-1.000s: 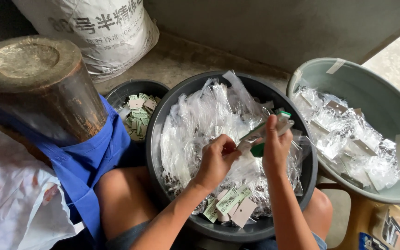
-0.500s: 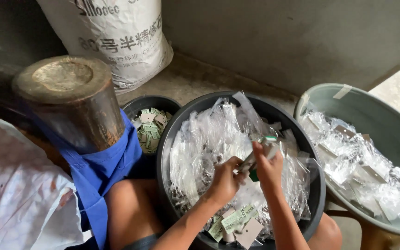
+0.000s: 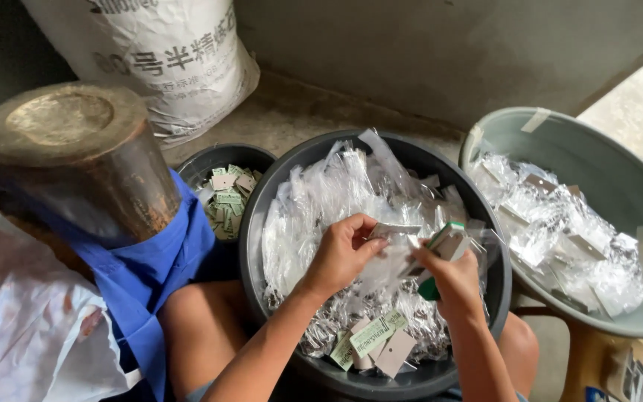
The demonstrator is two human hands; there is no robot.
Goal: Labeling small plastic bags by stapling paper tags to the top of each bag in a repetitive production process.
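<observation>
Both of my hands work over a black basin [image 3: 258,201] heaped with small clear plastic packets [image 3: 321,193]. My left hand [image 3: 340,253] pinches one clear packet [image 3: 392,231] by its edge. My right hand [image 3: 452,279] grips a small green and white tool [image 3: 444,242] right beside that packet. Several green and brown paper cards [image 3: 373,342] lie at the near edge of the basin.
A grey-green basin [image 3: 597,145] of filled clear packets stands at the right. A small black tub [image 3: 225,160] of green cards sits at the left. A wooden log stump [image 3: 76,156] over blue cloth, and a white sack [image 3: 158,59] stand behind.
The view has shifted slightly. My hands have stayed over the black basin, with the left hand now pinching a packet close to the tool in the right hand.
</observation>
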